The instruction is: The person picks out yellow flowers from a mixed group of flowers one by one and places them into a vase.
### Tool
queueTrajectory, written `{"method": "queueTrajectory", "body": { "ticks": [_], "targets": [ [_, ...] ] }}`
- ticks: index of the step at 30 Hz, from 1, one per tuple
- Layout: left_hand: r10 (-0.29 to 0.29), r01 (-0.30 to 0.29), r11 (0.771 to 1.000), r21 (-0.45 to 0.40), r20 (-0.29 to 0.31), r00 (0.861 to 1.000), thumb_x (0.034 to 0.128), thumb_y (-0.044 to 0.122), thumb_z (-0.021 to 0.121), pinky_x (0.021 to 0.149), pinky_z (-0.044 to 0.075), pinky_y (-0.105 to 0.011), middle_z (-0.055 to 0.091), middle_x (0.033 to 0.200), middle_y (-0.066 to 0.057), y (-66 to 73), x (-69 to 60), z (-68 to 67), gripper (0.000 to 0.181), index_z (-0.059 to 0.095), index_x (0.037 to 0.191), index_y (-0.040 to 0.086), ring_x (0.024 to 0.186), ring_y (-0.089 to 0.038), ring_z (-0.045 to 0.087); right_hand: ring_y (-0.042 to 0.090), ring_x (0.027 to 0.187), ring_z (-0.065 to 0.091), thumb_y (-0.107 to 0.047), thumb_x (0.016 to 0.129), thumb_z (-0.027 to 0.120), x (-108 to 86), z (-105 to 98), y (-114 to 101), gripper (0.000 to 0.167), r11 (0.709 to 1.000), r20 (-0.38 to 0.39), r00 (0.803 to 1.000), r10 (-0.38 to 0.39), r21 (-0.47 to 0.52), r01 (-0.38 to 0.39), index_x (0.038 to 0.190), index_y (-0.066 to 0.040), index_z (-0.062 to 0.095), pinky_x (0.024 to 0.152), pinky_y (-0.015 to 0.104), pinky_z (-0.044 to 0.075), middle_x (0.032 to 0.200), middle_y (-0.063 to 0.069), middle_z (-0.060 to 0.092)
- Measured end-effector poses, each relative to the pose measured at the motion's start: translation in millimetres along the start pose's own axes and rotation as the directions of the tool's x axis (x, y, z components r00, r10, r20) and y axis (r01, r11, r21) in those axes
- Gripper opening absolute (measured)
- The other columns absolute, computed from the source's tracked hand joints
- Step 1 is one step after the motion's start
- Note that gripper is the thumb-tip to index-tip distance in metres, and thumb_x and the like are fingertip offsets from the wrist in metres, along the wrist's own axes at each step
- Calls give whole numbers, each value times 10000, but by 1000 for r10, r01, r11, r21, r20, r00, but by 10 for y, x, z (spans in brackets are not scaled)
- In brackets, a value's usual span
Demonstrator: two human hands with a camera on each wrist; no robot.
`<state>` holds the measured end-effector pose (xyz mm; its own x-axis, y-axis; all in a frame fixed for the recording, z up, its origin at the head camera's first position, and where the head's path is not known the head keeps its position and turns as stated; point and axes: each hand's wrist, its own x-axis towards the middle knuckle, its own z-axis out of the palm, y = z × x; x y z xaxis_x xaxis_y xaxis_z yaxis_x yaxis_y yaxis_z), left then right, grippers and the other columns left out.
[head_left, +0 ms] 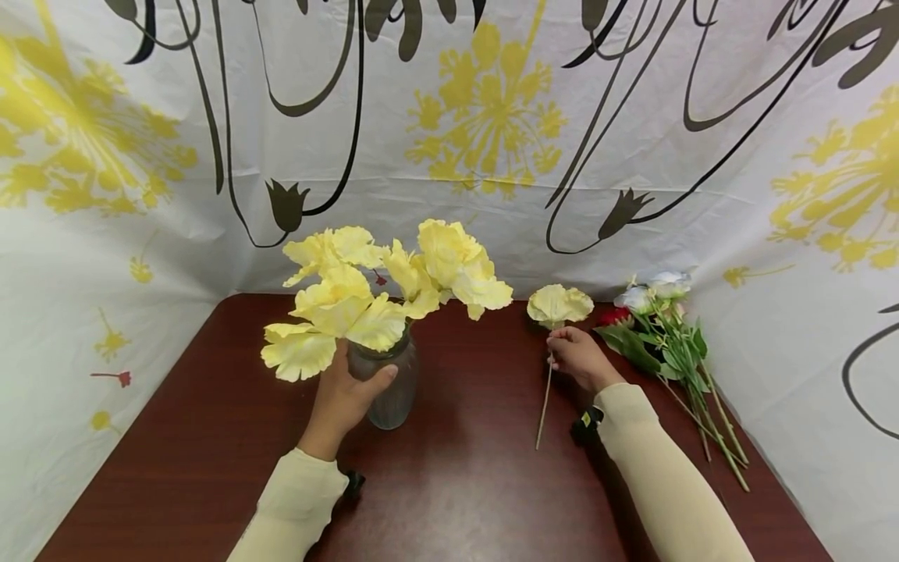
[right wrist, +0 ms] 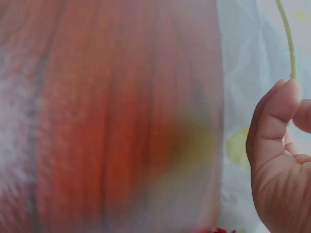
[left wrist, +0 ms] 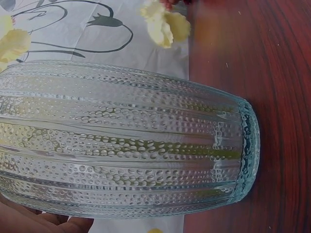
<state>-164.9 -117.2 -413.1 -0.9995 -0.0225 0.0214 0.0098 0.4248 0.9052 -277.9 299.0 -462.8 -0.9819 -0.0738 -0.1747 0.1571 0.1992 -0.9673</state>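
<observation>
A ribbed, dimpled clear glass vase [head_left: 395, 402] stands on the table, its base showing closely in the left wrist view. My left hand [head_left: 342, 402] grips the vase near its neck, thumb at the front; some fingers are hidden by petals and glass. Several large yellow artificial flowers [head_left: 333, 300] fill the vase, and green stems [left wrist: 194, 149] show through the wall. To the right, my right hand [head_left: 581, 359] pinches the stem of a single yellow flower [head_left: 559, 304] just under its bloom. That thin stem [right wrist: 290, 48] also rises from the fingertips in the right wrist view.
At the table's right edge lies a bunch of artificial flowers [head_left: 663, 336], with pale blue and red blooms and long green stems. Behind the dark red wooden table [head_left: 463, 484] hangs a white patterned cloth [head_left: 485, 234].
</observation>
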Motion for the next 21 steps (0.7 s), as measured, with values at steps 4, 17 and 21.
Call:
{"method": "queueTrajectory", "body": {
  "ticks": [4, 17, 21],
  "targets": [
    [-3, 3, 1000, -2, 2, 1000, 865, 542, 695, 1120, 228, -602, 38, 1632, -201, -4, 1, 2, 1118, 10, 1583, 28, 1479, -390, 109, 187, 706, 582, -143, 1050, 499, -47, 16, -93, 170, 997, -31, 997, -66, 46, 67, 1143, -8, 452, 613, 293, 525, 878, 96, 509],
    [-19, 19, 1000, 4, 7, 1000, 870, 541, 692, 1115, 234, -607, 29, 1632, -206, 2, -7, -7, 1119, -3, 1583, 29, 1476, -403, 111, 188, 738, 594, -162, 1033, 549, -297, 189, -604, 202, 965, -14, 965, -262, 15, 262, 1071, 30, 499, 640, 310, 551, 852, 118, 558],
    [-16, 16, 1000, 7, 8, 1000, 869, 548, 690, 1114, 236, -608, 30, 1631, -211, -1, -3, -4, 1122, -2, 1582, 27, 1475, -406, 114, 210, 763, 619, -177, 1033, 552, -384, 240, -710, 228, 954, 23, 956, -294, -63, 294, 1067, 48, 540, 661, 361, 560, 915, 224, 588]
  ]
}}
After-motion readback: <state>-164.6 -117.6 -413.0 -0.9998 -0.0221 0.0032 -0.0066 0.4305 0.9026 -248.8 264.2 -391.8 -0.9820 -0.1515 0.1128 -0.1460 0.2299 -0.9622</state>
